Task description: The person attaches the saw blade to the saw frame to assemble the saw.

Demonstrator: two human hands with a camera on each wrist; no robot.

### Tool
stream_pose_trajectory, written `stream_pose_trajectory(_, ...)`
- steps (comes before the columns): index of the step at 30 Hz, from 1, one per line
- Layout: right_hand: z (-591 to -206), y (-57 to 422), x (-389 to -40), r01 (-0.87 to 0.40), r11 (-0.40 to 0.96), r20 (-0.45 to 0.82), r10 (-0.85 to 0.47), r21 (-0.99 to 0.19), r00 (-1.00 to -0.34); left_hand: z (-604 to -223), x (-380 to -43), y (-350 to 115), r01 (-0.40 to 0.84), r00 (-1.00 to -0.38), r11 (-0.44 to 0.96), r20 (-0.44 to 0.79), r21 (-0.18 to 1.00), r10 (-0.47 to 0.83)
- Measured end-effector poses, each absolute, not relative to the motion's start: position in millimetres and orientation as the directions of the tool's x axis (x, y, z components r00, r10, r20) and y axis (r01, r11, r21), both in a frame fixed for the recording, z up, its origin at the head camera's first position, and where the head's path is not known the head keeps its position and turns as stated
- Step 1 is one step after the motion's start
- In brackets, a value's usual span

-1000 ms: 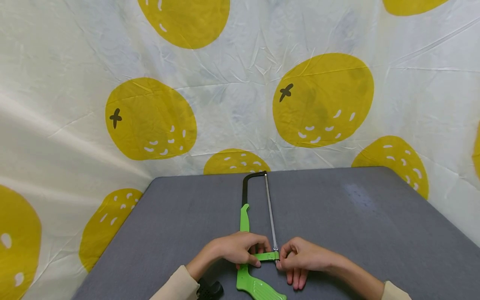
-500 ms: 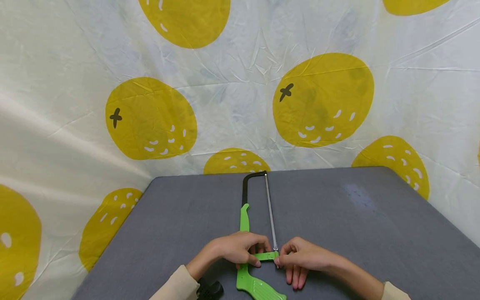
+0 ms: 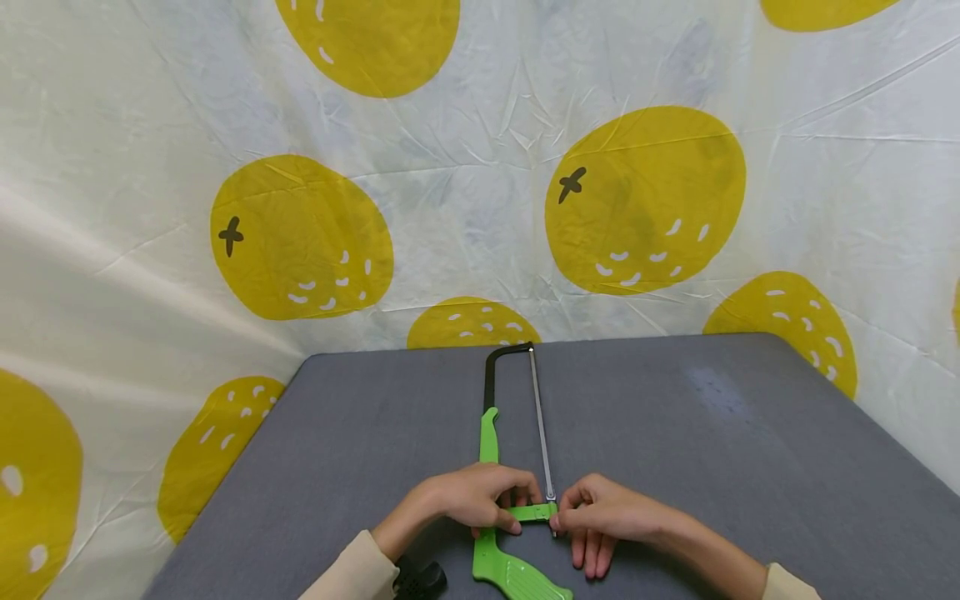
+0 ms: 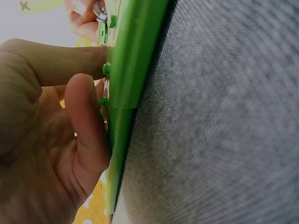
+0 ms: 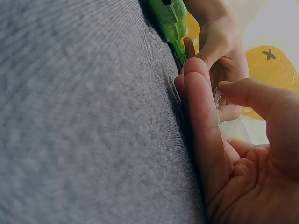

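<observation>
A hacksaw lies flat on the grey table, with a green handle, a black front frame and a thin silver blade. My left hand holds the green cross arm near the handle, thumb on the near side and fingers on the far side. At the arm's right end, my right hand pinches a small metal fitting, perhaps a wing nut, between thumb and index finger. Its other fingers reach down to the cloth. Fingertips partly cover the fitting.
The grey cloth-covered table runs back to a white curtain printed with yellow fruit. A black object sits by the left forearm, partly hidden by the sleeve.
My right thumb and index finger have shifted slightly at the fitting, the thumb moving a little away from my body. The left hand and the hacksaw stay where they were.
</observation>
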State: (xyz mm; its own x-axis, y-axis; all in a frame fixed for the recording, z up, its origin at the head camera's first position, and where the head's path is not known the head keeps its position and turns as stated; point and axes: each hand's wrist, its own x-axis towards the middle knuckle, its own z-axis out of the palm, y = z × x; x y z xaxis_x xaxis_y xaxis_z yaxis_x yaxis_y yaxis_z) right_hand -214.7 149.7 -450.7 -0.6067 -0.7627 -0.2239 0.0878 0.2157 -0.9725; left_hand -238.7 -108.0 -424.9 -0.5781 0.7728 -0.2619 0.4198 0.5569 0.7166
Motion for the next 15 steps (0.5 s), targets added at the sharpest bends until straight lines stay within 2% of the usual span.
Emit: stream_pose_trajectory(15,-447.5,149.1,-214.2,0.092,0.205,-0.219,-0.770,-0.974,-0.599,-424.9,-239.5,-108.5,0.414,-0.570,0.548,-0.262,0.727,0.779)
